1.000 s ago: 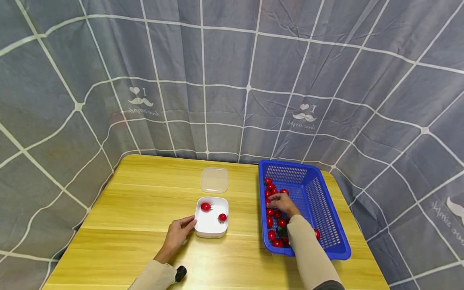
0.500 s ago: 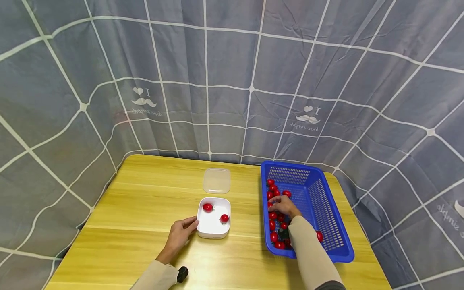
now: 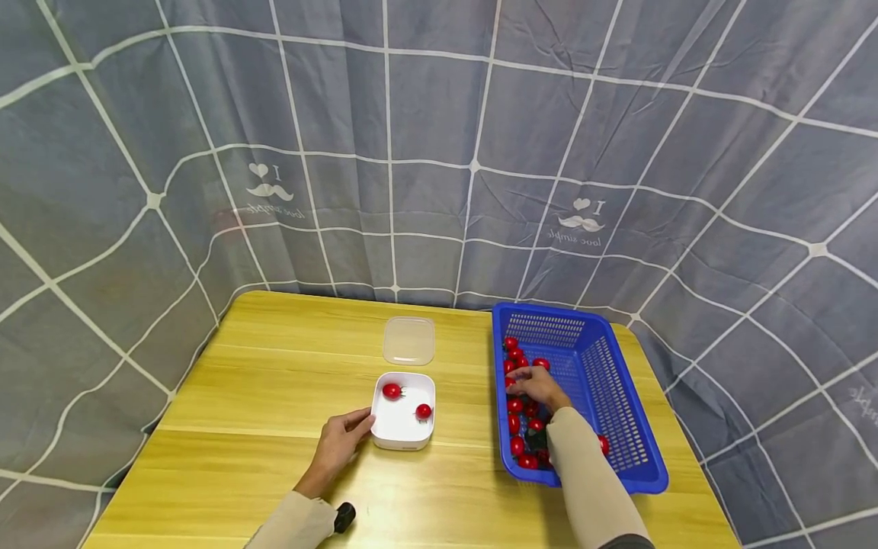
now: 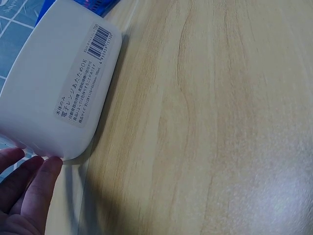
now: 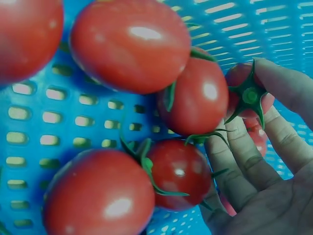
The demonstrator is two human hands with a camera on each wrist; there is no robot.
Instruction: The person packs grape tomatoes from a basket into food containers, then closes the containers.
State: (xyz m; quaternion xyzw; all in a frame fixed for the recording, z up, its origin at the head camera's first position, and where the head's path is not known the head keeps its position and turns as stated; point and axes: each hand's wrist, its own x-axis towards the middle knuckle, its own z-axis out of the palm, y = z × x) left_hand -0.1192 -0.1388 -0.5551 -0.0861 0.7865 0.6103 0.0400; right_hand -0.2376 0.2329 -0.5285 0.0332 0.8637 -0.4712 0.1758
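On the table [image 3: 274, 366], a white square plastic box [image 3: 399, 427] holds two cherry tomatoes, one [image 3: 392, 391] at the back left and another [image 3: 423, 412] at the right. My left hand [image 3: 338, 442] rests its fingertips against the box's left side; the left wrist view shows the fingers [image 4: 41, 183] straight, touching the wall below a printed label [image 4: 84, 76]. Inside the blue basket [image 3: 610, 396] at the right, my right hand [image 3: 538, 386] pinches a cherry tomato [image 5: 243, 90] with a green star-shaped stem. More tomatoes [image 5: 195, 95] crowd beside its fingers.
Behind the box lies a clear flat lid [image 3: 408, 340]. Several tomatoes line the basket's left side, and one [image 3: 604, 444] lies near the right sleeve. A grey curtain [image 3: 432, 191] with white lines hangs behind the table. The left wrist carries a black device [image 3: 344, 517].
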